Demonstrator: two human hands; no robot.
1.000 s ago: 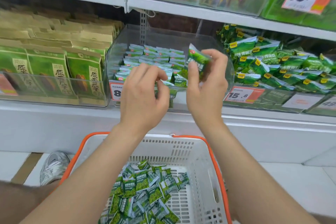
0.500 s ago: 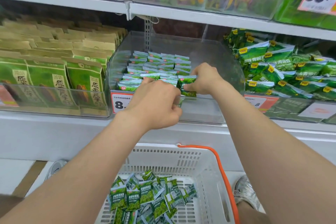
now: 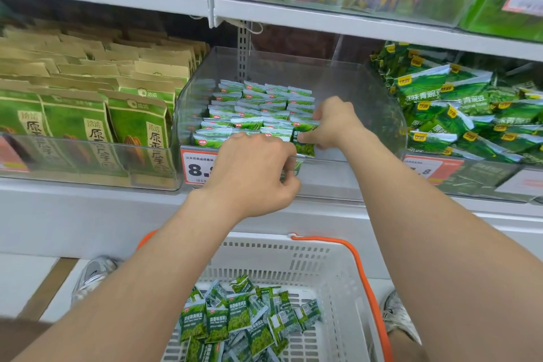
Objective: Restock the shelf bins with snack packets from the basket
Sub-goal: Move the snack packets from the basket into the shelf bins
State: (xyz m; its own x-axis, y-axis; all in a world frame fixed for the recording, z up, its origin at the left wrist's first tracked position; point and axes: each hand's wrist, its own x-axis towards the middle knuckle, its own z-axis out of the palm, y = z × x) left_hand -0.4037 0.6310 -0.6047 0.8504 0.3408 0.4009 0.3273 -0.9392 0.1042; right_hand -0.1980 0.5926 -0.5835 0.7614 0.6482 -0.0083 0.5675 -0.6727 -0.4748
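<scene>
1. Store shelving is seen across the background; a clear bin is set at 12 o'clock, with rows of snack packets stacked inside.
2. One green packet is pinched by the right hand at the front row, toward 1 o'clock.
3. Left hand is curled against the bin's front wall; whether anything is gripped cannot be told.
4. Loose packets are heaped in the white basket at 6 o'clock.
5. Kraft bags are shelved at 9 o'clock, green bags at 3 o'clock.
</scene>
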